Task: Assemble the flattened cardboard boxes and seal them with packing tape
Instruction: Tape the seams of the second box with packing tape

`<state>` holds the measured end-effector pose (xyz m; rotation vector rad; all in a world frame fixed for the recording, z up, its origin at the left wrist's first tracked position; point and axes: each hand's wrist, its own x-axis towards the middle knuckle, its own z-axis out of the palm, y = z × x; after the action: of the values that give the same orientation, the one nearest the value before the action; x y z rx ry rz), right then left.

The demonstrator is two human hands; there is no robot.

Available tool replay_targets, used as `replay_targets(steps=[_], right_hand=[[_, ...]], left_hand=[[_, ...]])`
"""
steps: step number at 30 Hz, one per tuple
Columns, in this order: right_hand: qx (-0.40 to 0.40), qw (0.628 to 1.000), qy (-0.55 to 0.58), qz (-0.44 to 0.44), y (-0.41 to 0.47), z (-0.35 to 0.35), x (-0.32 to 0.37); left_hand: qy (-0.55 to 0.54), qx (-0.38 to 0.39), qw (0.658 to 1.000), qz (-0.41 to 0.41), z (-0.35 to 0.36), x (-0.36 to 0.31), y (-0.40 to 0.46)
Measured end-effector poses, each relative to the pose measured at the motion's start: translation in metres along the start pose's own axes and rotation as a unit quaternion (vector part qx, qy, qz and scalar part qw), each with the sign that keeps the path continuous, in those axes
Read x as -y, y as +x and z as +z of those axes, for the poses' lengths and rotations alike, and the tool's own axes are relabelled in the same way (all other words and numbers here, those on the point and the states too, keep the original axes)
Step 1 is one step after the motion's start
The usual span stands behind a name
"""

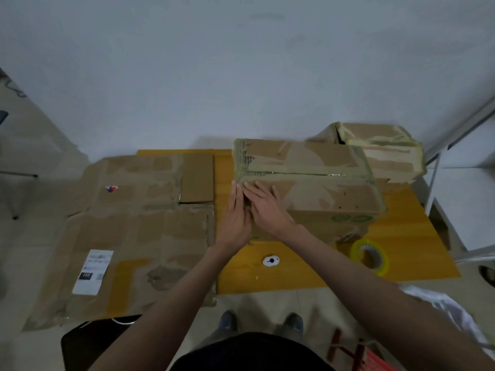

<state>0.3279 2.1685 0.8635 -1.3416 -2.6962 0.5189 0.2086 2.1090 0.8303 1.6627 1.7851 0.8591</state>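
Note:
An assembled brown cardboard box (316,183) stands on the yellow wooden table (294,274), its top seam covered with tape. My left hand (235,218) lies flat with straight fingers against the box's left end. My right hand (265,207) presses flat on the near left corner of the box top, fingers straight and spread. A roll of yellowish packing tape (371,257) lies on the table to the right of my right forearm. A second taped box (383,148) stands behind, at the back right.
Large flattened cardboard sheets (128,231) with a white shipping label (93,271) cover the table's left half and hang over its edge. A small white disc (271,261) lies near the table's front. A white metal frame (455,145) stands at the right. My shoes (259,321) show below.

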Motion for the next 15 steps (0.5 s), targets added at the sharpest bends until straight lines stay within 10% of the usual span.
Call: replay_targets(steps=[15], right_hand=[[-0.07,0.995,0.039,-0.054,0.05,-0.016,-0.011]], left_hand=[[-0.135,-0.012,0.989,-0.055,-0.003,0.005,0.005]])
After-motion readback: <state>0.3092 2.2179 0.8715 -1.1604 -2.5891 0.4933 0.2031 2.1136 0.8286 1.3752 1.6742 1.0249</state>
